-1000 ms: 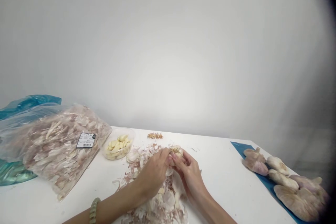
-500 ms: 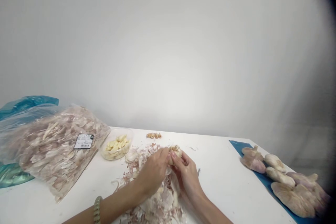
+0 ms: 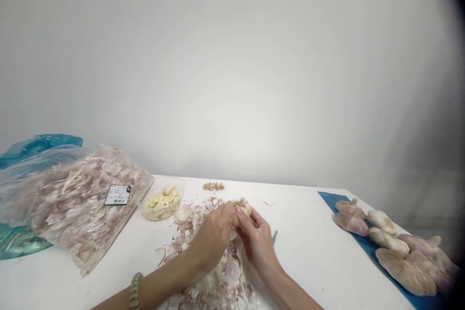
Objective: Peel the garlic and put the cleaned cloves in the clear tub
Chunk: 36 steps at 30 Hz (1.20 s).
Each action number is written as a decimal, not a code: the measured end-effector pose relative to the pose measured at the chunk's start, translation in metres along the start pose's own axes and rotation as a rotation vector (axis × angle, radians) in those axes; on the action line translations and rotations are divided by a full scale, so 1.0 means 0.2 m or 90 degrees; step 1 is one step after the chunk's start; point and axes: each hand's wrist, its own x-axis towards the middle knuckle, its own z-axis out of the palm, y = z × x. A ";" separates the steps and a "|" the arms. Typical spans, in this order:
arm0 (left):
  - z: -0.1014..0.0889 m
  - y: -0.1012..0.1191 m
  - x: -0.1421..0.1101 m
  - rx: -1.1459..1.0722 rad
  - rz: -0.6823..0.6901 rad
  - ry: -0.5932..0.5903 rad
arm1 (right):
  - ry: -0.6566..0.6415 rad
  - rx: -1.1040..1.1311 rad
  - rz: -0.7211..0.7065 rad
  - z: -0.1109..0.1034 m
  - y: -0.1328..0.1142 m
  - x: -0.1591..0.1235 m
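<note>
A pale garlic bulb (image 3: 244,206) is gripped between both hands above a heap of papery garlic skins (image 3: 227,281). My left hand (image 3: 217,228) is closed on its left side, the fingertips partly hidden behind the knuckles. From the right, my right hand (image 3: 257,235) holds the bulb with its thumb pressed on the front. Beyond the hands lie several unpeeled cloves (image 3: 214,186) in a short row. Left of them, a clear round bowl (image 3: 146,209) contains peeled garlic cloves (image 3: 165,199).
A large clear bag of garlic skins (image 3: 90,198) with a label fills the left, near blue plastic (image 3: 43,141). At the right, several whole garlic bulbs (image 3: 403,271) rest on a blue sheet (image 3: 329,199). A dark pointed object (image 3: 274,237) shows beside my right hand on the white table (image 3: 319,247).
Both hands keep hold of the garlic bulb, which has turned slightly so its stem top shows more. The view has shifted a little.
</note>
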 end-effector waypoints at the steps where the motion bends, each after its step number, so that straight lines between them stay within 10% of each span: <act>1: 0.00 0.00 0.00 0.004 -0.003 0.001 | 0.003 0.004 -0.002 0.00 0.00 0.00; 36: 0.03 -0.02 0.00 -0.011 -0.081 0.010 | 0.025 -0.014 0.006 0.01 0.01 -0.02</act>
